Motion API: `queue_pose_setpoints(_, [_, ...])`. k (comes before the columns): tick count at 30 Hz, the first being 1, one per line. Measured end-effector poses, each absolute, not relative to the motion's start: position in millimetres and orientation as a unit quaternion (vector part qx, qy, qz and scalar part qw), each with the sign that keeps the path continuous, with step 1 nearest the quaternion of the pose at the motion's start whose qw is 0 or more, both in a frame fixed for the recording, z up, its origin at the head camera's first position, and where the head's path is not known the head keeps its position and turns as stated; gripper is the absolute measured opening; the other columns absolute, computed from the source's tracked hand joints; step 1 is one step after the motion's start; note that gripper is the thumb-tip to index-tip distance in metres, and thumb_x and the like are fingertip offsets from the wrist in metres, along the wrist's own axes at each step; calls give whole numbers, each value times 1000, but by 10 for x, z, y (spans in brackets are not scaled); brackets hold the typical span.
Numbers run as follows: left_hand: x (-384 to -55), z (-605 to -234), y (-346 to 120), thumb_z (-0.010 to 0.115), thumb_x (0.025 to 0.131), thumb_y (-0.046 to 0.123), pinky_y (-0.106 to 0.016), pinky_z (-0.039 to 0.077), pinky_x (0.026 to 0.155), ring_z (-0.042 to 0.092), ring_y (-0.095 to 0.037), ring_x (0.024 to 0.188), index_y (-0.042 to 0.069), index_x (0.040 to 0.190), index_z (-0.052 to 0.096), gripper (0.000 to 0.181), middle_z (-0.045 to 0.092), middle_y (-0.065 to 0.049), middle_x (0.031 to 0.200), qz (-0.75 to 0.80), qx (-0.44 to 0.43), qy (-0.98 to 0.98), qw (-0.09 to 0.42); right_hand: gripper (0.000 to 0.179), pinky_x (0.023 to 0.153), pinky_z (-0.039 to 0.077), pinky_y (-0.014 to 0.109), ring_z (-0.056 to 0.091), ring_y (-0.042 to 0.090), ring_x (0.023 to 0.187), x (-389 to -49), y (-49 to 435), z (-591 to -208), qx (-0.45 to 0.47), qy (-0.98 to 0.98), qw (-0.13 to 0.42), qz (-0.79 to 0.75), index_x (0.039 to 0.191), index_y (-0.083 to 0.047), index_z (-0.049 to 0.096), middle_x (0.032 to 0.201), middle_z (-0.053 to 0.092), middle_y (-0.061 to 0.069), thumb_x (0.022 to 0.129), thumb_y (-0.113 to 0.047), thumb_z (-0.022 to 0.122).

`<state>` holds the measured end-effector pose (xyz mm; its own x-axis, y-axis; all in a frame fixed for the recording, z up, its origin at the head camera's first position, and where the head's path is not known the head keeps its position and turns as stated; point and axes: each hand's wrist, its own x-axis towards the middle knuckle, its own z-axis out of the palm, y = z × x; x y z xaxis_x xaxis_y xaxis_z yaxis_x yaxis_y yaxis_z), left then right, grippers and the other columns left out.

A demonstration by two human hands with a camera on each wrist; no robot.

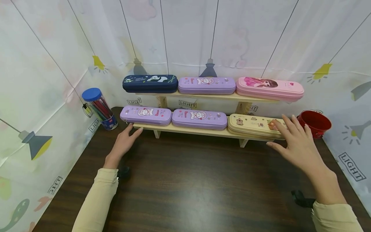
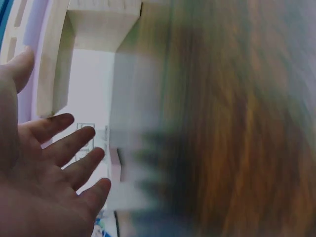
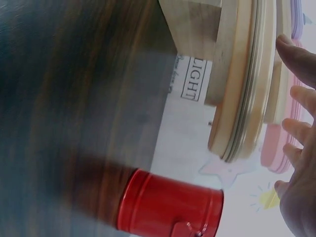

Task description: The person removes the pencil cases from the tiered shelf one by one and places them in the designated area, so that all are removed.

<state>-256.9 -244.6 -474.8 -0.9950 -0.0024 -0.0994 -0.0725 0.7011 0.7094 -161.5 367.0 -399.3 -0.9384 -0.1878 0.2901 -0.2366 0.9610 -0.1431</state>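
Observation:
My left hand [image 1: 123, 145] reaches to the left end of the lower wooden shelf [image 1: 203, 131], fingers spread and holding nothing. Just beyond its fingertips lies a purple pencil case [image 1: 156, 116] with a cartoon print. Beside that sits a second purple pencil case [image 1: 185, 119]. At the shelf's right end my right hand [image 1: 299, 151] hovers with spread fingers, partly covering a cream-yellow pencil case [image 1: 246, 124]. In the right wrist view, this yellow case [image 3: 247, 98] sticks out past the shelf end, and the hand [image 3: 301, 192] grips nothing.
The upper shelf [image 1: 208, 96] carries a navy panda case [image 1: 150, 85], a purple case [image 1: 207, 86] and a pink case [image 1: 269, 88]. A blue-lidded tub of pens [image 1: 101, 108] stands left, a red bucket [image 1: 317, 124] right. Printed cloth walls surround the dark wooden table [image 1: 185, 183].

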Motion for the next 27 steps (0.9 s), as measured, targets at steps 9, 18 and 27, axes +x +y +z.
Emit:
queue_pose_setpoints(9, [-2673,-4713,-2328,45,89,78,-58,37,117,40,-37,141,12,150,39,91,42,-18,154,432,-42,901,18,84,120,-3,73,14,46,151,-1853,3471,-3935,151,-977,117,97,154,-22,37,160,29,23,82,-43,77])
queue_pose_setpoints(18, [-2747,-4808,-2236,59,94,58,-26,35,59,41,-17,72,6,110,54,55,45,-4,83,517,-57,853,-32,72,118,12,75,26,49,145,-2079,3290,-3934,182,-973,75,120,146,-19,48,154,39,24,82,-32,77])
queue_pose_setpoints(27, [-2761,-4807,-2154,63,98,36,-41,47,113,53,-25,131,2,144,43,60,52,-20,141,659,-50,750,9,66,113,23,72,34,45,140,-2205,3249,-3932,195,-971,53,129,140,-15,51,150,43,23,78,-16,74])
